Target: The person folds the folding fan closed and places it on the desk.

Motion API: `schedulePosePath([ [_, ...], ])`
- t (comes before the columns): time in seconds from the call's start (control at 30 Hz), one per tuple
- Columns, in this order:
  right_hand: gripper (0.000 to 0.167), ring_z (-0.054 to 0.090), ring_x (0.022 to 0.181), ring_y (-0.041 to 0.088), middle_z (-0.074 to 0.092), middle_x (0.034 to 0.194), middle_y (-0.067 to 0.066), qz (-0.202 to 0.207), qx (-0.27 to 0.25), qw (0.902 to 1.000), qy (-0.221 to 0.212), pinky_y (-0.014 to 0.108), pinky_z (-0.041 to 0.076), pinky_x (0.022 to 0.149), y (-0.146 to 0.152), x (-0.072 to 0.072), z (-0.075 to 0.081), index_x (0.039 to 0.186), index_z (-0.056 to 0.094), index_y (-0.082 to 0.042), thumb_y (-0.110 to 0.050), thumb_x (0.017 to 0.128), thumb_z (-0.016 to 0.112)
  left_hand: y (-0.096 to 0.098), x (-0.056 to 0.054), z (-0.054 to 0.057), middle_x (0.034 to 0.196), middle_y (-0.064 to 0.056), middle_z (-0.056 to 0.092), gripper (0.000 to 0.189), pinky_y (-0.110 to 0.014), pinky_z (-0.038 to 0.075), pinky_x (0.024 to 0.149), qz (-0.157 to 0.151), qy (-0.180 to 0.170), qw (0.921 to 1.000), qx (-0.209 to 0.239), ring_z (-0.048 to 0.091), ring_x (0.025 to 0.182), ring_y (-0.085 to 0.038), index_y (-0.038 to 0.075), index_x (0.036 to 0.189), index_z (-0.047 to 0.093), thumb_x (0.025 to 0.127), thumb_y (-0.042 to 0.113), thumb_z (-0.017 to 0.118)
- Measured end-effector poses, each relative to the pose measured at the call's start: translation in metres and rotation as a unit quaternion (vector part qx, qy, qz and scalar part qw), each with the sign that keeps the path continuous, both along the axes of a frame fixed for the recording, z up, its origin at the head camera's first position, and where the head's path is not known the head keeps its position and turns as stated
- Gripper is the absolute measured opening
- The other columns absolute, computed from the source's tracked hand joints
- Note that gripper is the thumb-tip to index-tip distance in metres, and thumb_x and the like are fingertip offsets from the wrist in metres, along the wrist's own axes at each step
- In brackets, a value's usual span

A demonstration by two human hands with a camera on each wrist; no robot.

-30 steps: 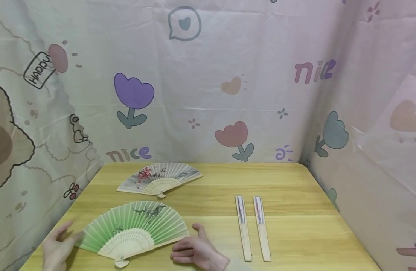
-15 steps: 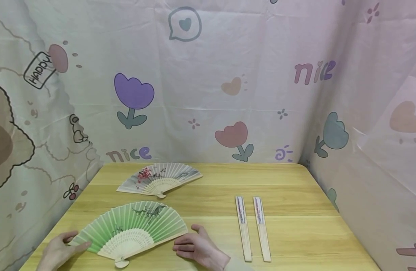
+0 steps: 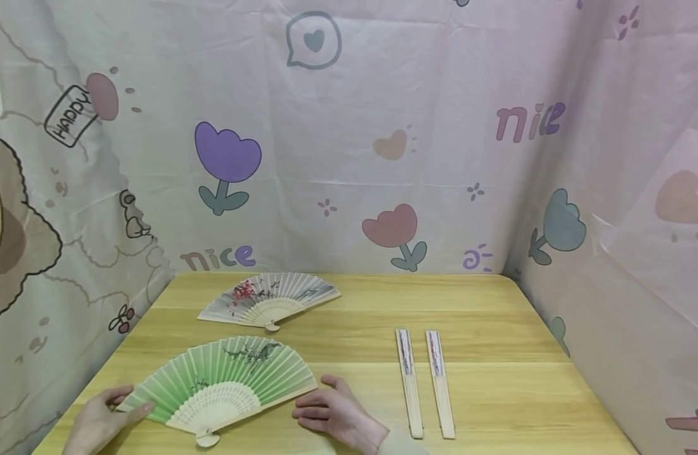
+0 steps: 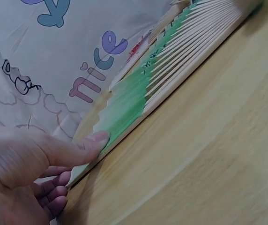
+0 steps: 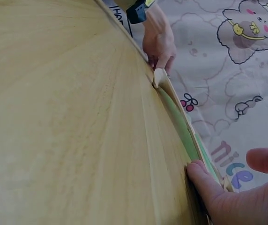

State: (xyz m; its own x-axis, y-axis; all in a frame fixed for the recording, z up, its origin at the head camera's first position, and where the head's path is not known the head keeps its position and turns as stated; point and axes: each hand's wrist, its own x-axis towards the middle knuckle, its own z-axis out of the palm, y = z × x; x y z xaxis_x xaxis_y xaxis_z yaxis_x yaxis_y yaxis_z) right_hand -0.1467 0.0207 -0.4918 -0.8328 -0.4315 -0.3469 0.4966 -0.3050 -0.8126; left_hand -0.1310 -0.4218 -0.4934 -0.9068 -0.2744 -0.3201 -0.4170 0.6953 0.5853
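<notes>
A green folding fan [image 3: 180, 376] with a dark branch print lies spread on the near left of the table. My left hand [image 3: 95, 420] pinches its left end, thumb [image 4: 94, 144] on the green cloth and the other fingers curled behind and below the edge. At the fan's right end is my right hand [image 3: 343, 414], its fingers loosely extended right at the edge stick. In the right wrist view, one finger [image 5: 202, 176] meets the fan's edge [image 5: 183, 129], while another digit stands apart from it. The fan's pivot end [image 3: 208, 436] points toward me.
Behind the green fan, a grey open fan [image 3: 275, 306] with red blossoms lies flat. Two folded fans, one on the left [image 3: 408, 385] and one on the right [image 3: 441, 385], lie side by side on the right. Printed cloth [image 3: 337, 126] surrounds the wooden table [image 3: 513, 379].
My left hand has moved in from beside the green fan and its thumb now lies over the left end. The right hand has shifted slightly, its fingers closer to the right edge.
</notes>
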Motion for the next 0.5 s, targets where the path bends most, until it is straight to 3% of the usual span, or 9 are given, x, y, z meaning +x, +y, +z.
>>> schedulePosePath([
  [0.13, 0.074, 0.073, 0.099, 0.034, 0.071, 0.110, 0.025, 0.001, 0.001, 1.0000, 0.003, 0.048, 0.062, 0.094, -0.0001, -0.0007, 0.0002, 0.145, 0.005, 0.011, -0.001, 0.095, 0.058, -0.0026, 0.0012, 0.0020, 0.139, -0.047, 0.037, 0.105, -0.055, 0.055, 0.092, -0.004, -0.014, 0.9998, 0.013, 0.048, 0.118, -0.056, -0.022, 0.141, 0.032, 0.087, 0.060, 0.070],
  [0.37, 0.076, 0.073, 0.099, 0.034, 0.070, 0.112, 0.027, 0.008, 0.000, 0.9999, 0.007, 0.048, 0.062, 0.095, 0.0000, -0.0009, -0.0007, 0.146, 0.005, 0.013, -0.001, 0.095, 0.058, -0.0075, 0.0009, 0.0004, 0.134, -0.045, 0.046, 0.107, -0.061, 0.053, 0.093, -0.014, -0.015, 0.9994, -0.027, 0.047, 0.116, -0.059, -0.019, 0.135, 0.044, 0.075, 0.061, 0.081],
  [0.5, 0.076, 0.074, 0.099, 0.033, 0.070, 0.113, 0.026, 0.010, 0.002, 0.9999, 0.007, 0.046, 0.063, 0.094, 0.0003, -0.0017, -0.0007, 0.146, 0.006, 0.013, -0.001, 0.095, 0.059, -0.0090, 0.0003, 0.0003, 0.134, -0.042, 0.049, 0.103, -0.064, 0.049, 0.095, -0.011, -0.017, 0.9987, -0.046, 0.046, 0.118, -0.060, -0.015, 0.134, 0.048, 0.075, 0.062, 0.080],
])
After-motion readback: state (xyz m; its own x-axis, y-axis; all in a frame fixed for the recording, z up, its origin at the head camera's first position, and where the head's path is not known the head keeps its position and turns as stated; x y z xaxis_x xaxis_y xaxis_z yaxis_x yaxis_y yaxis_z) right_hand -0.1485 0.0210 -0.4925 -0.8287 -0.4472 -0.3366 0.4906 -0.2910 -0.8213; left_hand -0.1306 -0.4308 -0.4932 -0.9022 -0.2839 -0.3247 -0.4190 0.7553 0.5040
